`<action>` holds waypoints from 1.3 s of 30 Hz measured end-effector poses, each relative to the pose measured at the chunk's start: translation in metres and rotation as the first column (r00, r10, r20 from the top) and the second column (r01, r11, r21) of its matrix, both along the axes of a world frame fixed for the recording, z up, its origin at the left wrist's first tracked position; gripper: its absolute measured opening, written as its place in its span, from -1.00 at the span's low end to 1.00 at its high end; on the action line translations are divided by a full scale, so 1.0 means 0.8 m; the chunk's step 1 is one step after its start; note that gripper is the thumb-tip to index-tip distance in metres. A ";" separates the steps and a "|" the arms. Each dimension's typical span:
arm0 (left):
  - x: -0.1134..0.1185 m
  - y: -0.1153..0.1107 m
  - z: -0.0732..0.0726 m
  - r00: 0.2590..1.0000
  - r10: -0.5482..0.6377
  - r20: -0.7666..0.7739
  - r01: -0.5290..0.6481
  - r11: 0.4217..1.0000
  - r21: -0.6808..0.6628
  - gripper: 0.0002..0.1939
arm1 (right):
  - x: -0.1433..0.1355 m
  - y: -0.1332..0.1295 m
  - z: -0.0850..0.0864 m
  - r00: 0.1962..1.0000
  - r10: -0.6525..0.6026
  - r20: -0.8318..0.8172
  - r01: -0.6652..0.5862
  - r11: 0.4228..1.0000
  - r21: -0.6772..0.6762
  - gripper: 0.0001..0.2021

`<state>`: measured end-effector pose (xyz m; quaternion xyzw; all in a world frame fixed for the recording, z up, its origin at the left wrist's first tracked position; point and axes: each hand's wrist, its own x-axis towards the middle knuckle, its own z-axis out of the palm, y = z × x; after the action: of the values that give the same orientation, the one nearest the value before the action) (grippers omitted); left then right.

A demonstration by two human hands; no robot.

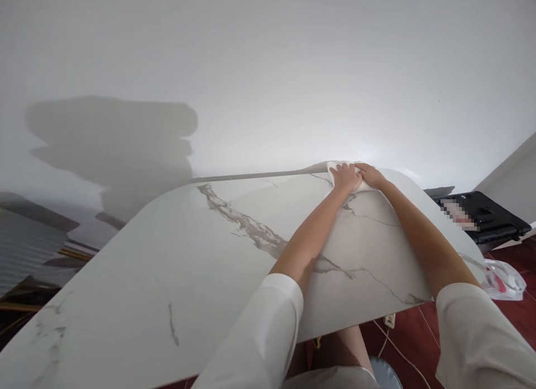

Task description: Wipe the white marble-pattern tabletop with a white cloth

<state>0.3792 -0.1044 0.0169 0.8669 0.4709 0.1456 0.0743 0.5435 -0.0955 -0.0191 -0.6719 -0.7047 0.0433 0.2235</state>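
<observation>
At the far edge of a white marble-patterned table point(176, 244), both of my arms are stretched forward to a white cloth point(367, 186). My left hand point(347, 177) presses down on the cloth with its fingers bent over it. Right beside it, my right hand point(371, 175) grips the same cloth, its fingertips close to the left hand. The cloth is bunched under the palms and lies against the table's back edge, near the wall. Most of the cloth's underside is hidden.
A white wall point(268, 76) rises behind the table. On the right stand a black case point(494, 216) and a clear plastic bag point(505, 280) on the red tiled floor point(412, 344). A white power socket point(389, 321) with a cable lies below the front edge.
</observation>
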 end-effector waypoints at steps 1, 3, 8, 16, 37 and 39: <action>0.002 0.001 0.000 1.000 -0.001 0.009 0.001 1.000 0.000 -0.53 | 0.002 0.000 0.000 1.000 -0.010 -0.001 0.010 1.000 0.002 -0.48; 0.003 0.001 -0.001 1.000 -0.005 0.028 0.005 1.000 0.003 -0.54 | 0.003 0.000 0.000 1.000 -0.023 0.004 0.023 1.000 0.001 -0.47; -0.004 -0.008 -0.001 0.999 -0.022 0.038 0.022 1.000 -0.001 -0.53 | -0.004 -0.014 0.005 1.000 -0.014 0.006 0.014 1.000 -0.022 -0.44; -0.018 -0.063 -0.003 0.998 -0.032 0.060 0.031 0.999 0.018 -0.48 | -0.017 -0.074 0.007 0.999 -0.032 -0.024 0.031 0.998 -0.052 -0.45; -0.072 -0.256 0.005 0.997 -0.079 0.017 0.079 0.997 -0.006 -0.46 | -0.056 -0.276 -0.001 0.995 0.076 0.063 -0.077 0.997 0.008 -0.47; -0.077 -0.275 0.005 0.996 -0.081 0.022 0.081 0.997 -0.007 -0.46 | -0.060 -0.294 0.000 0.994 0.084 0.069 -0.085 0.996 0.013 -0.47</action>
<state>0.3176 -0.3240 0.0212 0.8834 0.4351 0.1501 0.0885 0.4952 -0.3306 -0.0193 -0.6409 -0.7400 0.0242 0.2026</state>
